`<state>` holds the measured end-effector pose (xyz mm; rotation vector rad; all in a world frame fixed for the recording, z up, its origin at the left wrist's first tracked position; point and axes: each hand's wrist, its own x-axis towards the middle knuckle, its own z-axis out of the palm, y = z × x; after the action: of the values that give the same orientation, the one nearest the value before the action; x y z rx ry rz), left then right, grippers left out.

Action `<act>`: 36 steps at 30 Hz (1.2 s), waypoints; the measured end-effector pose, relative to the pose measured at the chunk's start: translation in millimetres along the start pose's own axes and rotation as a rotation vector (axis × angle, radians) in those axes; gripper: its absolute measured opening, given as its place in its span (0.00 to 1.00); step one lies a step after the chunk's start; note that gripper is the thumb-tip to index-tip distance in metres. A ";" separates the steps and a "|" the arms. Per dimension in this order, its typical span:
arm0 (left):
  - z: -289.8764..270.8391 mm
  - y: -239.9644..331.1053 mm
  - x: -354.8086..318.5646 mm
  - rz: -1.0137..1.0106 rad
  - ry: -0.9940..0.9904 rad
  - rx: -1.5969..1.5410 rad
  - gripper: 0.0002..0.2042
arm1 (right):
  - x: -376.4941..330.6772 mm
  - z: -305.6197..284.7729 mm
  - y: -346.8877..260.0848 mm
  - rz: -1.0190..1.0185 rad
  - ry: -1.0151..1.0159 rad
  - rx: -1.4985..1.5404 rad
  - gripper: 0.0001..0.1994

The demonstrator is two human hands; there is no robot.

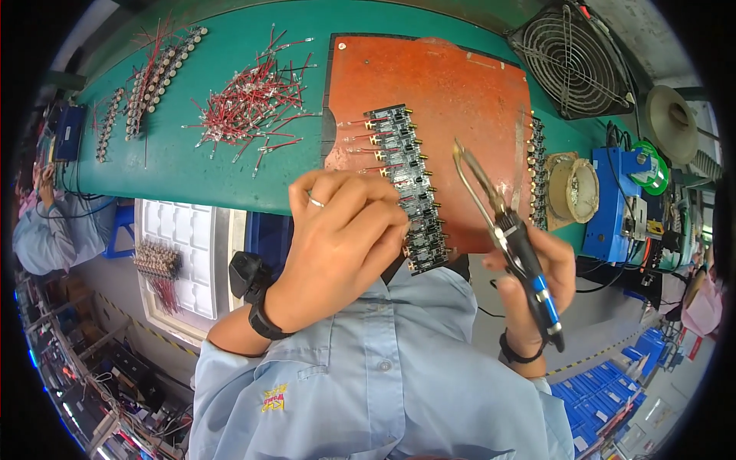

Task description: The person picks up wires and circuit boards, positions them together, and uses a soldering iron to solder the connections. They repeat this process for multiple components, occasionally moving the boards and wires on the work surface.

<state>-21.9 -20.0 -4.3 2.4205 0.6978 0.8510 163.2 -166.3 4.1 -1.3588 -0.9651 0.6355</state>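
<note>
A long strip of black circuit boards point(418, 184) lies aslant on the orange work mat point(460, 84), with short red wires sticking out along its left side and brass-coloured parts along its right. My left hand point(345, 222) is closed in a pinch at the strip's left edge. Whatever sits between those fingertips is hidden behind them. To the right, my right hand point(548, 264) grips a black and blue soldering iron point(525, 261). A thin curved metal tube runs beside its tip. The tip points up and away, above the mat and apart from the boards.
Loose red wires point(253, 107) lie heaped on the green table point(176, 172). Rows of small round parts with wires point(161, 73) stand at far left. Another board strip point(537, 169), a round tin point(579, 190), a blue machine point(613, 203) and a fan point(571, 61) line the right.
</note>
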 end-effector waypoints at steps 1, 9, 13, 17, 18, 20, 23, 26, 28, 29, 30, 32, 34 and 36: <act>0.8 -1.4 0.5 -0.017 -0.014 0.011 0.06 | -0.8 -13.6 0.5 -0.096 -0.065 -0.076 0.25; 3.7 -4.0 4.8 -0.077 -0.061 0.016 0.05 | -5.1 -34.3 -11.4 -0.197 -0.246 -0.326 0.24; 1.5 -5.1 7.3 -0.081 -0.095 0.009 0.05 | -4.2 -30.9 -10.9 -0.170 -0.272 -0.362 0.22; 0.7 -6.6 7.1 -0.081 -0.104 -0.006 0.05 | -3.5 -29.1 -10.3 -0.164 -0.285 -0.387 0.22; 0.9 -6.7 6.9 -0.080 -0.099 -0.010 0.05 | -3.4 -28.7 -10.1 -0.163 -0.288 -0.392 0.22; 1.1 -6.7 6.6 -0.080 -0.095 -0.015 0.05 | -3.0 -28.0 -10.1 -0.159 -0.293 -0.394 0.22; 0.6 -5.9 6.9 -0.086 -0.103 -0.004 0.05 | -2.5 -26.9 -11.2 -0.153 -0.301 -0.400 0.22; 1.5 -5.4 7.1 -0.088 -0.099 -0.011 0.05 | -1.5 -26.1 -15.4 -0.151 -0.322 -0.420 0.21; 1.5 -5.3 7.3 -0.087 -0.097 -0.015 0.05 | 0.5 -23.6 -21.4 -0.156 -0.340 -0.451 0.21; 1.4 -5.1 7.6 -0.086 -0.097 -0.012 0.05 | 1.4 -22.2 -24.6 -0.162 -0.357 -0.482 0.21; 1.3 -4.9 7.9 -0.086 -0.097 -0.010 0.05 | 1.6 -21.6 -26.2 -0.168 -0.374 -0.514 0.21; 1.8 -4.3 7.9 -0.083 -0.096 -0.009 0.05 | 1.2 -22.3 -27.0 -0.163 -0.374 -0.511 0.21; 1.5 -3.9 6.8 -0.091 -0.096 -0.005 0.06 | 1.1 -22.8 -27.2 -0.156 -0.380 -0.499 0.22; 1.4 -3.7 6.5 -0.096 -0.094 -0.002 0.06 | -1.2 -27.7 -27.4 -0.175 -0.344 -0.474 0.22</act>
<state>-17.7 -13.7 -4.6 2.3868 0.7699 0.6948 182.3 -185.4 32.3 -1.5808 -1.5680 0.5347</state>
